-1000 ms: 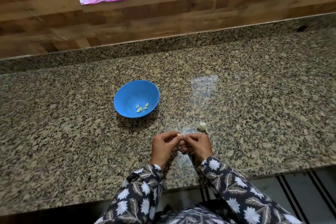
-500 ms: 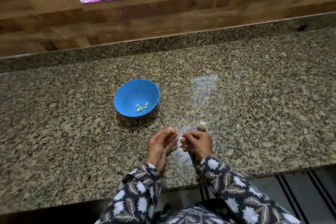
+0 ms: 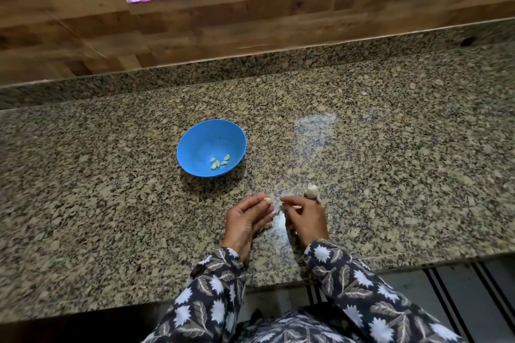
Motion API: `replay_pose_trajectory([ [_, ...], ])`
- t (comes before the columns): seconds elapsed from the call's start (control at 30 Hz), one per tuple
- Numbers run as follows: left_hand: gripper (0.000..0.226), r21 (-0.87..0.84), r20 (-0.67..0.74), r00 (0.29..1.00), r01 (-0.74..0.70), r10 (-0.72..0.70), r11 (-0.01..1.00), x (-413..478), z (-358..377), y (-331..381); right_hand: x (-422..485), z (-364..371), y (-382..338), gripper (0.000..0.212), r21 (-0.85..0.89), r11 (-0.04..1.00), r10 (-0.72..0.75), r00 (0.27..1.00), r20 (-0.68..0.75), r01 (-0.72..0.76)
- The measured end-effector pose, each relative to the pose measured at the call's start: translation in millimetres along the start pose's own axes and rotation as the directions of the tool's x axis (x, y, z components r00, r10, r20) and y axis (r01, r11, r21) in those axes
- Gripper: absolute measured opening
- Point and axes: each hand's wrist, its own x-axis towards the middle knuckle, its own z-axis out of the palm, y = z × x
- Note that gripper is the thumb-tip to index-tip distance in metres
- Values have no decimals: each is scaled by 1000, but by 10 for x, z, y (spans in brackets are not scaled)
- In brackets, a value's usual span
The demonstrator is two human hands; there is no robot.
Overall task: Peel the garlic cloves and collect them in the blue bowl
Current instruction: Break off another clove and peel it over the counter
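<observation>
A blue bowl [image 3: 211,131] stands on the granite counter with several peeled garlic cloves [image 3: 219,161] at its bottom. Below and to the right of it, my left hand [image 3: 246,221] pinches a small pale garlic clove [image 3: 268,200] at its fingertips. My right hand [image 3: 305,217] sits a short gap to the right with curled fingers, pinching what looks like a thin piece of garlic skin. A whitish garlic bulb piece [image 3: 311,191] lies on the counter just behind my right hand.
The speckled granite counter [image 3: 390,161] runs wide to both sides, with a raised granite lip and a wooden wall behind. Its front edge [image 3: 278,284] runs just below my wrists. A striped floor shows at lower right.
My hands, joined on the clove a second ago, have drawn apart. The clove stays in my left hand, whose palm has turned more open toward me.
</observation>
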Motion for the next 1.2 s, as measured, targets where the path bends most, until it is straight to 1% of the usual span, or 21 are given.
replay_pose_trajectory([
  [0.07,26,27,1,1000,-5,5,1000,2,-5,-4,-17,-15,-40,24,-26,998,-66,998,4,66],
  [0.13,26,58,13,1000,-10,9,998,-1,-3,-1,-18,-17,-58,24,-11,992,-129,992,18,129],
  [0.2,23,92,28,1000,-16,14,996,-3,6,1,-19,-10,-43,21,-22,985,-173,984,46,174],
  [0.3,19,164,40,999,-42,36,986,-8,17,17,-27,-10,-24,18,-52,976,-209,977,42,211],
  [0.37,16,225,53,997,-70,59,972,-5,10,32,-24,-23,-11,18,-66,976,-206,977,47,209],
  [0.47,13,305,75,993,-107,88,946,13,-17,55,-10,-34,-2,20,-86,974,-199,975,100,208],
  [0.7,12,365,129,987,-142,101,920,54,-59,68,2,-52,9,20,-71,979,-177,971,162,190],
  [0.97,15,373,184,982,-118,51,920,59,-98,110,14,-69,29,18,68,985,-168,962,215,157],
  [1.2,18,409,248,968,-142,40,901,66,-150,126,14,-67,51,14,165,981,-142,963,228,105],
])
